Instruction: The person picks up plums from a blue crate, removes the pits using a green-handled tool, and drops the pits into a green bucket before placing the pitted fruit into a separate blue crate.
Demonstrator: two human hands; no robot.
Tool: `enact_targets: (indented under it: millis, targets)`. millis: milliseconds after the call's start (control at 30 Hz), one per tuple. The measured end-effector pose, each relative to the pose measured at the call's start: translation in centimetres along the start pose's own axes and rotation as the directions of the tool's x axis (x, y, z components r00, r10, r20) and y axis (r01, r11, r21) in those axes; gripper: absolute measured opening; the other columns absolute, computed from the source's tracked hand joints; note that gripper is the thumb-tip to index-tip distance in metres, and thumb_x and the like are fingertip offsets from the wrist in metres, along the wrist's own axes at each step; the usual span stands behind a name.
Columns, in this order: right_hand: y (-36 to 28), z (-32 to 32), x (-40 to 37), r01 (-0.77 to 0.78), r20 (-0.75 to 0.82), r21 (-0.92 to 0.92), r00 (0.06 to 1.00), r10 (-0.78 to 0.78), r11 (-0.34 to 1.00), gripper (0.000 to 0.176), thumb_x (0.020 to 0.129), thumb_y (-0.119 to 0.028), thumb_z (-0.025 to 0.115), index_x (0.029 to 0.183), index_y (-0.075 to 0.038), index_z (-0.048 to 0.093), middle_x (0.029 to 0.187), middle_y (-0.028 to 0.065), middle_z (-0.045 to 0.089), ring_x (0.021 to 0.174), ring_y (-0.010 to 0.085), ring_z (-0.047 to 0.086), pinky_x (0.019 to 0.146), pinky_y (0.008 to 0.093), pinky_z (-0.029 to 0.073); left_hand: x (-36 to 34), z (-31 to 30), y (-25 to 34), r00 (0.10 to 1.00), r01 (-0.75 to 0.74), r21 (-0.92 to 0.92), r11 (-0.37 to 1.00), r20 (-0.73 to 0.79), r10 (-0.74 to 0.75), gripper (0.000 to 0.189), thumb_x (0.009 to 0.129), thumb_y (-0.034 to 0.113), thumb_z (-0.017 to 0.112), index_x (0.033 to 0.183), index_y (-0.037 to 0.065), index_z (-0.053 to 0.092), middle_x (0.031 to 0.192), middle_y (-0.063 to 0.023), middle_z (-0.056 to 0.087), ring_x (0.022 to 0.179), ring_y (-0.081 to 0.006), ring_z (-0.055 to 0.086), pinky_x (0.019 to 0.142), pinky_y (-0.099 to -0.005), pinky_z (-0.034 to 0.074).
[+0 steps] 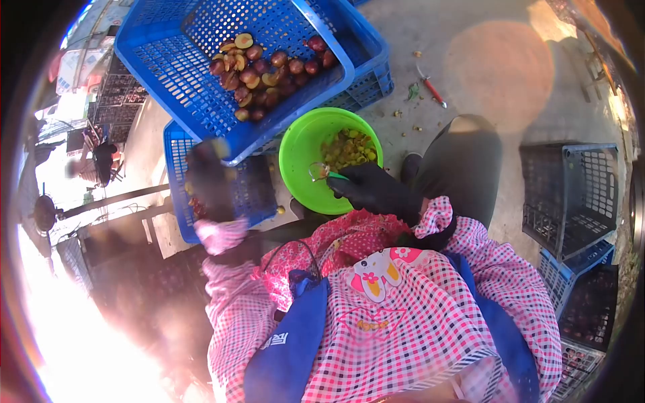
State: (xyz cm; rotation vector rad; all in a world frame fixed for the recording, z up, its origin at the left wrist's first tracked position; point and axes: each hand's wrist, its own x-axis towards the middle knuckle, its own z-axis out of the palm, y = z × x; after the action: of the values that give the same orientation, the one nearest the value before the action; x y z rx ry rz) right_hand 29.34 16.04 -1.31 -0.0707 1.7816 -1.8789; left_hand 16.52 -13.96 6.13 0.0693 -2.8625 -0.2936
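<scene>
My right hand [376,191], in a black glove, is closed around a green-handled tool [338,176] with a looped metal head, held over the bright green bucket [290,156]. Inside the bucket lies a heap of yellowish-brown pits and scraps [349,149]. My left hand [209,176], dark-gloved and smeared by motion, is above the lower blue crate [259,211] at the left. Behind the hands, a tilted blue crate [164,74] holds whole plums [279,59] and cut plum halves [243,41] with yellow flesh.
A red-handled tool [433,92] lies on the concrete floor to the right, among small scraps. Black crates [571,195] stand at the far right, with a blue crate [578,269] below. My knee [463,161] is right of the bucket. Strong glare covers the lower left.
</scene>
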Motion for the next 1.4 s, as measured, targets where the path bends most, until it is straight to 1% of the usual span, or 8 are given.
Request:
enact_targets:
  millis: [167, 333, 500, 800, 1033, 1300, 1367, 1400]
  targets:
    - [1.3, 0.6, 0.8, 0.204, -0.109, -0.387, 0.958, -0.264, 0.900, 0.049, 0.090, -0.050, 0.056, 0.091, -0.002, 0.067, 0.078, 0.0203, 0.066, 0.072, 0.0360, 0.065, 0.068, 0.0448, 0.049, 5.9, -5.1, -1.1, 0.958, -0.145, 0.361, 0.921, -0.182, 0.222, 0.051, 0.090, 0.045, 0.059, 0.122, 0.005, 0.059, 0.120, -0.0180, 0.061, 0.107, -0.0328, 0.061, 0.090, -0.0380, 0.049]
    - [1.6, -0.2, 1.7, 0.213, -0.217, -0.133, 0.947, -0.238, 0.968, 0.045, 0.089, -0.050, 0.057, 0.094, -0.006, 0.067, 0.084, 0.0203, 0.067, 0.081, 0.0390, 0.065, 0.073, 0.0474, 0.048, 13.7, 7.6, 9.9, 0.744, -0.356, -0.388, 0.850, 0.433, 0.509, 0.038, 0.090, 0.034, 0.058, 0.107, 0.001, 0.064, 0.086, -0.0088, 0.068, 0.072, -0.0160, 0.065, 0.059, -0.0291, 0.050]
    - [-0.4, -1.3, 0.6, 0.002, -0.186, -0.061, 0.982, -0.013, 0.998, 0.040, 0.092, -0.038, 0.061, 0.107, -0.001, 0.064, 0.091, 0.0186, 0.067, 0.087, 0.0299, 0.066, 0.080, 0.0386, 0.050, 16.3, 19.6, 17.1, 0.385, 0.083, -0.545, 0.835, 0.790, 0.477, 0.025, 0.087, 0.025, 0.058, 0.099, 0.004, 0.063, 0.077, -0.0030, 0.063, 0.054, -0.0118, 0.054, 0.046, -0.0244, 0.041]
    - [-1.4, -2.5, 0.4, -0.022, -0.299, 0.064, 0.953, 0.040, 0.998, 0.038, 0.093, -0.038, 0.058, 0.107, -0.003, 0.063, 0.085, 0.0167, 0.068, 0.077, 0.0257, 0.068, 0.071, 0.0372, 0.051, 18.7, 17.6, 16.9, 0.258, 0.262, -0.478, 0.838, 0.872, 0.417, 0.031, 0.084, 0.023, 0.060, 0.109, 0.003, 0.061, 0.086, -0.0041, 0.065, 0.061, -0.0118, 0.057, 0.052, -0.0247, 0.044]
    - [-2.5, -2.3, 0.1, 0.334, -0.426, 0.616, 0.903, -0.055, 0.714, 0.032, 0.101, -0.029, 0.046, 0.121, -0.006, 0.055, 0.076, 0.0028, 0.057, 0.046, 0.0103, 0.048, 0.043, 0.0228, 0.038, 4.7, 4.8, 11.2, 0.535, 0.622, -0.758, 0.196, 0.594, 0.600, 0.059, 0.087, 0.033, 0.061, 0.134, 0.001, 0.046, 0.120, -0.0089, 0.061, 0.103, -0.0173, 0.060, 0.084, -0.0324, 0.050]
    - [-0.4, 0.2, 0.2, 0.152, -0.150, 0.664, 0.986, -0.069, 0.732, 0.034, 0.099, -0.038, 0.049, 0.107, -0.006, 0.056, 0.072, 0.0019, 0.055, 0.049, 0.0120, 0.052, 0.045, 0.0268, 0.041, -8.0, 6.0, 10.9, 0.683, 0.647, -0.758, 0.077, 0.622, 0.383, 0.042, 0.092, 0.028, 0.058, 0.128, 0.007, 0.052, 0.117, -0.0061, 0.063, 0.103, -0.0230, 0.063, 0.081, -0.0341, 0.052]
    - [0.7, 0.6, 1.1, 0.565, -0.430, -0.161, 0.698, -0.573, 0.809, 0.037, 0.098, -0.040, 0.051, 0.103, -0.004, 0.058, 0.068, 0.0033, 0.055, 0.052, 0.0146, 0.056, 0.051, 0.0303, 0.046, -7.7, 5.0, 10.9, 0.718, 0.649, -0.761, 0.003, 0.613, 0.329, 0.037, 0.092, 0.025, 0.059, 0.125, 0.009, 0.055, 0.115, -0.0049, 0.065, 0.101, -0.0231, 0.064, 0.080, -0.0333, 0.053]
    - [1.5, 0.1, 1.4, 0.518, -0.311, -0.415, 0.692, -0.652, 0.748, 0.036, 0.095, -0.038, 0.056, 0.101, -0.002, 0.059, 0.069, 0.0107, 0.061, 0.058, 0.0240, 0.063, 0.057, 0.0371, 0.049, -7.4, 4.0, 11.1, 0.814, 0.201, -0.866, 0.459, 0.408, 0.413, 0.036, 0.091, 0.020, 0.060, 0.123, 0.006, 0.056, 0.114, -0.0081, 0.066, 0.100, -0.0247, 0.065, 0.082, -0.0345, 0.053]
